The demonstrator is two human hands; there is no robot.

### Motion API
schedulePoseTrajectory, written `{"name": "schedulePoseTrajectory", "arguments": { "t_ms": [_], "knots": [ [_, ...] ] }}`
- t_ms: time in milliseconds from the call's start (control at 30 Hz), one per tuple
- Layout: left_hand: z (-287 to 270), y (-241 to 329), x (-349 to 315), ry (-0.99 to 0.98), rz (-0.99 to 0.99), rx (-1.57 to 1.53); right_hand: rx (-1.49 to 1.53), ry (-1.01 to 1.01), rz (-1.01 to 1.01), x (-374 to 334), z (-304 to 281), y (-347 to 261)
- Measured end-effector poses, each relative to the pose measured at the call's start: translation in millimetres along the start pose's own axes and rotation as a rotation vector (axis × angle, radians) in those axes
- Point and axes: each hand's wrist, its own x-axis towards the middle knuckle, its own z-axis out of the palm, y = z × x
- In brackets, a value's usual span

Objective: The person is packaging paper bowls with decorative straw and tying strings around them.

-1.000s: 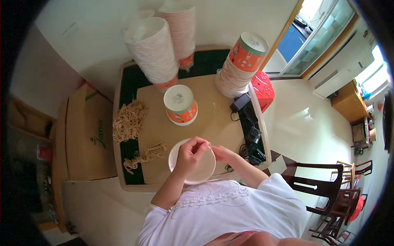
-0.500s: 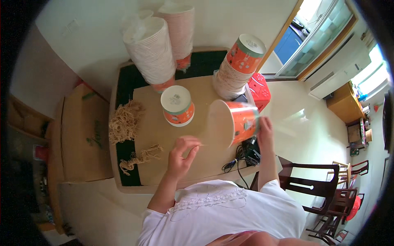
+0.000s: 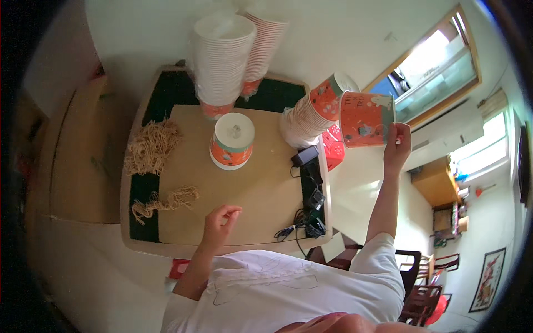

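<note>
My right hand [image 3: 397,143] grips an orange paper bucket [image 3: 363,119] at its green-banded base end. The bucket lies sideways in the air, right of a leaning stack of nested paper buckets [image 3: 311,114], with its mouth end toward that stack. Low over the front of the table, my left hand [image 3: 218,228] is closed with thumb and fingertips together; anything between them is too small to make out. Upside down on the cardboard sheet stands another orange paper bucket [image 3: 232,145]. Tan paper shreds lie to the left, in a large heap [image 3: 151,149] and a small bunch [image 3: 166,202].
Tall wrapped stacks of white buckets [image 3: 223,61] stand at the table's back. Black cables and adapters [image 3: 311,216] lie along the right edge. Beyond that edge is a red plastic stool [image 3: 333,147]. A large cardboard box [image 3: 83,155] sits at the left.
My right hand has carried the bucket away to the right and farther back, beside the leaning stack. My left hand has drawn back toward my body. The whole view has turned to the right.
</note>
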Motion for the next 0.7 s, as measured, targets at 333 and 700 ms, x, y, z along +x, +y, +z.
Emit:
{"name": "schedulePoseTrajectory", "arguments": {
  "t_ms": [333,700],
  "knots": [
    [-12,-30,-21,0.039,-0.066,-0.124,-0.201,-0.131,-0.082,54,67,20],
    [-24,-37,-26,0.109,-0.063,-0.139,-0.096,-0.237,-0.214,105,79,-2]
  ]
}}
